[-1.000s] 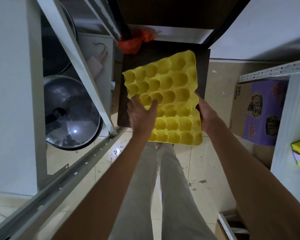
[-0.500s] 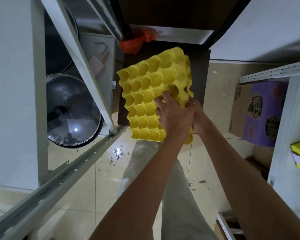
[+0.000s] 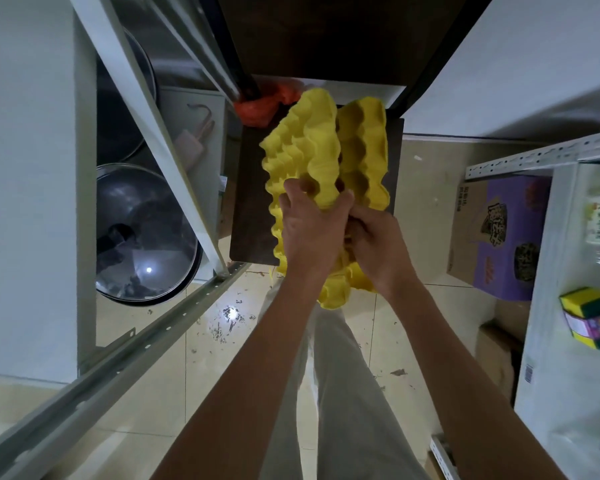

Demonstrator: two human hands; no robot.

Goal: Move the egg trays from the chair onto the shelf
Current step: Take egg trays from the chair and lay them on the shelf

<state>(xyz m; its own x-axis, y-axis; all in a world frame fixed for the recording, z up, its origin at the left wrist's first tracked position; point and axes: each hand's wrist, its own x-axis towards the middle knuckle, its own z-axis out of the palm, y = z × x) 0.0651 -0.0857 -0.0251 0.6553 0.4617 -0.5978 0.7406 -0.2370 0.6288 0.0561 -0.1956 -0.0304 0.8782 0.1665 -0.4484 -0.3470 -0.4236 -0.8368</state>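
Note:
Two yellow egg trays are lifted above the dark brown chair seat (image 3: 248,209). The left tray (image 3: 302,150) is tilted up on edge, and my left hand (image 3: 312,230) grips its near part with curled fingers. The right tray (image 3: 364,157) leans away from the first, forming a V. My right hand (image 3: 378,247) grips the lower edge of that right tray. Both hands meet where the trays join. The metal shelf frame (image 3: 174,140) stands to the left.
A large steel pot with a glass lid (image 3: 142,233) sits low in the left shelf. An orange bag (image 3: 260,105) lies behind the chair. A purple carton (image 3: 499,237) stands on the floor at right, beside a white shelf with sponges (image 3: 589,317).
The flat stack has tipped up on edge and split into two trays. My left hand moved from the left edge to the middle, meeting my right hand.

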